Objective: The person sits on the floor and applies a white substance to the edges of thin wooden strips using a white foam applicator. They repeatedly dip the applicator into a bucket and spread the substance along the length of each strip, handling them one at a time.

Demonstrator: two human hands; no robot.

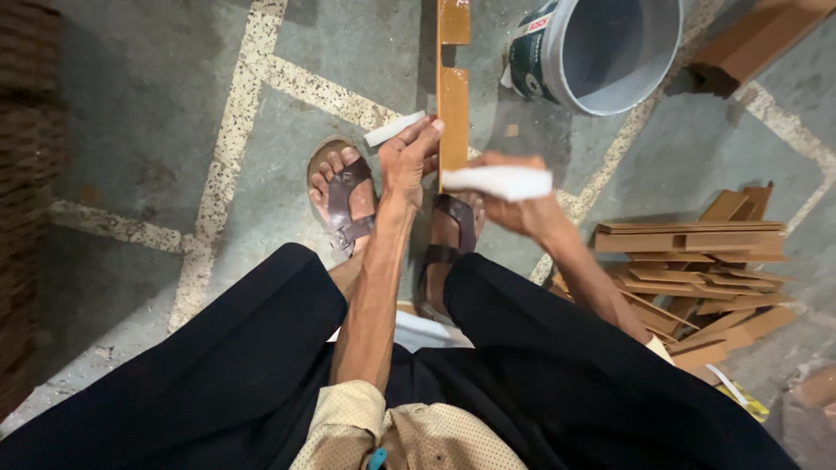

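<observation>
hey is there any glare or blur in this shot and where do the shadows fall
Head view: wet-looking glare on the brown strip held by the left hand; the white pad in the right hand is bright, nearly washed out. Soft shadow sits left of the strip and beside the bucket. The brick stack is dim, edges bowed by the wide lens.

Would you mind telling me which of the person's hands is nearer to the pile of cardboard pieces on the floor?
Right. The right hand, holding a white cloth, sits on the side of the cardboard pile. The left hand grips the brown strip, farther from the pile.
</observation>
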